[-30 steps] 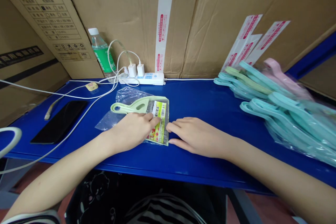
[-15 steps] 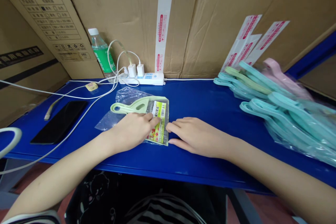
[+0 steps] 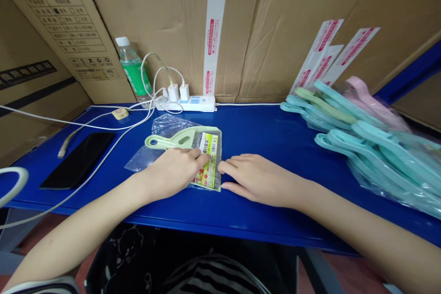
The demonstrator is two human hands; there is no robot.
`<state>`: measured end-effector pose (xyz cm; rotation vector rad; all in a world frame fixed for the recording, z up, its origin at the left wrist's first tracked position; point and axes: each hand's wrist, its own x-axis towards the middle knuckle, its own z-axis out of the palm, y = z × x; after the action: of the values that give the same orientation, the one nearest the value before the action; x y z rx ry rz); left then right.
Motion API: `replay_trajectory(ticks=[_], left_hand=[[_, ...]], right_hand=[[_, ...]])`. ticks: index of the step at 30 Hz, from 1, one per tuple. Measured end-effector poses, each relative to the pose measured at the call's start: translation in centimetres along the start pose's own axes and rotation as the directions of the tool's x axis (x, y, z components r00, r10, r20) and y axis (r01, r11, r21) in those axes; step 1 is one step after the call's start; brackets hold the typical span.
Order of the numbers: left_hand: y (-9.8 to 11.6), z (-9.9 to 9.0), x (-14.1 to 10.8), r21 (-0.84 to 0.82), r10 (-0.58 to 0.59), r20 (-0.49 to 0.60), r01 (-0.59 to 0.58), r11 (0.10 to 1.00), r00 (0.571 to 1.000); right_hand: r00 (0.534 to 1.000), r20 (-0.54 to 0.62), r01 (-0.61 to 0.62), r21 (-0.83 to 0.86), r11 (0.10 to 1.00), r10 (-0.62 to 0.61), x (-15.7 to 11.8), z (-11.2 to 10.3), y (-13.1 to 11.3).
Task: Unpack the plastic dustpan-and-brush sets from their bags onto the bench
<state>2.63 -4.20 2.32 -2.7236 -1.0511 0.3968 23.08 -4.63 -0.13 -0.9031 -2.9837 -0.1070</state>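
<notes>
A light green dustpan [image 3: 177, 140] lies flat on the blue table, its handle pointing left. Dark bristles, apparently of a brush, show in its pan beside a yellow printed card [image 3: 210, 172]. My left hand [image 3: 174, 172] has its fingers curled over the card and the pan, and its thumb is hidden. At the pan's right edge are the fingertips of my right hand [image 3: 263, 179], thumb and forefinger apart; whether they touch the edge I cannot tell. Under the dustpan is a crumpled clear plastic bag [image 3: 172, 122].
Several bagged turquoise dustpans [image 3: 403, 161], with green and pink ones, are piled at the right. To the left lie a black phone [image 3: 77, 161] and white cables [image 3: 124, 129]. A power strip [image 3: 203, 104] and bottle [image 3: 136, 73] stand against the cardboard [image 3: 275, 32].
</notes>
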Motion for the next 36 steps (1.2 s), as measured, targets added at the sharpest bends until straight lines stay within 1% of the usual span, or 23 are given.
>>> replay_trajectory(ticks=[11,31,36], left_hand=[[0.01,0.14,-0.05,0.001,-0.002,-0.008,0.002,1.000,1.000],[-0.07,0.13,0.01,-0.003,-0.004,0.005,0.004,1.000,1.000],[-0.06,0.27,0.01,-0.005,-0.001,-0.010,0.001,1.000,1.000]], right_hand=[[1.000,0.024,-0.004,-0.002,1.000,0.004,-0.01,-0.12,-0.04],[1.000,0.008,-0.002,-0.001,1.000,0.002,-0.06,-0.02,0.01],[1.000,0.017,-0.009,0.000,1.000,0.009,0.00,-0.10,-0.03]])
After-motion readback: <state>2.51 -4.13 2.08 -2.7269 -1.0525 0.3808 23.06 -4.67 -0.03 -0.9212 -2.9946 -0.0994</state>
